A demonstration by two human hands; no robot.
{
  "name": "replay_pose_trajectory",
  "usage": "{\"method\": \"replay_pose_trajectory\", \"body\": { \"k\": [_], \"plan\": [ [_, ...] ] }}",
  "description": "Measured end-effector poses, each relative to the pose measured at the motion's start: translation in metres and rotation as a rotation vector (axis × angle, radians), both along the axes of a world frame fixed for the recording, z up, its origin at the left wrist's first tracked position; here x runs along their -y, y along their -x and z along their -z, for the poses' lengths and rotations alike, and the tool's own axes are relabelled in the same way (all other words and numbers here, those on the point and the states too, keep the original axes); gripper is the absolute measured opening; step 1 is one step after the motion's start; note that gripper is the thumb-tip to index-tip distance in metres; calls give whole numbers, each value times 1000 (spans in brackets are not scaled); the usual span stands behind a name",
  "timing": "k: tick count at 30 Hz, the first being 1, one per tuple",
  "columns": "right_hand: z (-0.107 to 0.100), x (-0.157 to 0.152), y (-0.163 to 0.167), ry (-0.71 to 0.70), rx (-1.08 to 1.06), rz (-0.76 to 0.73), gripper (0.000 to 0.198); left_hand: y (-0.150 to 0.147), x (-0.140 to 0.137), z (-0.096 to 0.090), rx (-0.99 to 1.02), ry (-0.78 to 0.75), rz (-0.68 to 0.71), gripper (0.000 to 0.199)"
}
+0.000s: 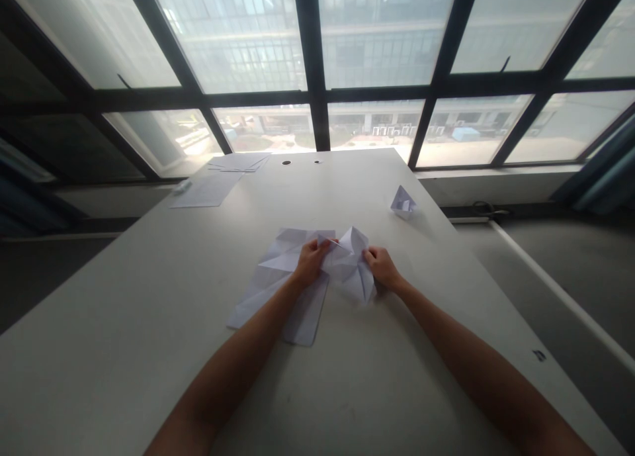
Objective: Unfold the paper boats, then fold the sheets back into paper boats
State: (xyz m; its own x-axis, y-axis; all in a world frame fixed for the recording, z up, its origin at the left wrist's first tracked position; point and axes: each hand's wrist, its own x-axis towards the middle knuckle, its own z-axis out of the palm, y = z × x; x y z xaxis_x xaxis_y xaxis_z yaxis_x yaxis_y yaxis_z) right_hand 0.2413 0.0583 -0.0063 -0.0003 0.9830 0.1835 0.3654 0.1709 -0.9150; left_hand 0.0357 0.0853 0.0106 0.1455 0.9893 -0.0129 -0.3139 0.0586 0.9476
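Pinching folded paper [344,263] with left hand [310,260] and right hand [381,265], above the table [124,310], overlapping creased sheets [282,263] in view. Cannot see the paper's underside, nor the sheets behind the left forearm [260,327]. Cannot make out the dark mark [539,355].

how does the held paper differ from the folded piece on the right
The held paper is spread and creased; the folded piece is compact and pointed. The held paper is in the left hand and right hand; the folded piece sits untouched on the table. The held paper looks larger than the folded piece. Both are white.
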Motion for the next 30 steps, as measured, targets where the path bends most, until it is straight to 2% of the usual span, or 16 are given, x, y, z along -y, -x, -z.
{"method": "replay_pose_trajectory", "body": {
  "k": [4,7,11,14,17,19,23,26,30],
  "plan": [
    [2,1,1,-59,19,8,34,0,-4,2,90,7,-183,44],
    [2,1,-1,-82,-43,105,34,2,-11,4,185,23,-313,44],
    [2,-1,-4,-31,-207,208,32,5,-17,8,256,29,-369,41],
    [4,-3,-8,-15,-244,274,30,5,-17,11,282,29,-271,38],
    [5,-5,-13,-65,-198,384,30,2,-12,11,272,74,-10,47],
    [5,-6,-17,-127,-131,445,31,0,-8,9,222,124,160,57],
    [3,-5,-20,-219,1,504,32,-2,0,6,57,144,333,64],
    [2,-6,-21,-211,26,522,31,-1,2,7,-26,62,376,72],
    [4,-13,-32,-191,36,557,30,3,0,9,-32,139,241,83]
  ]
}}
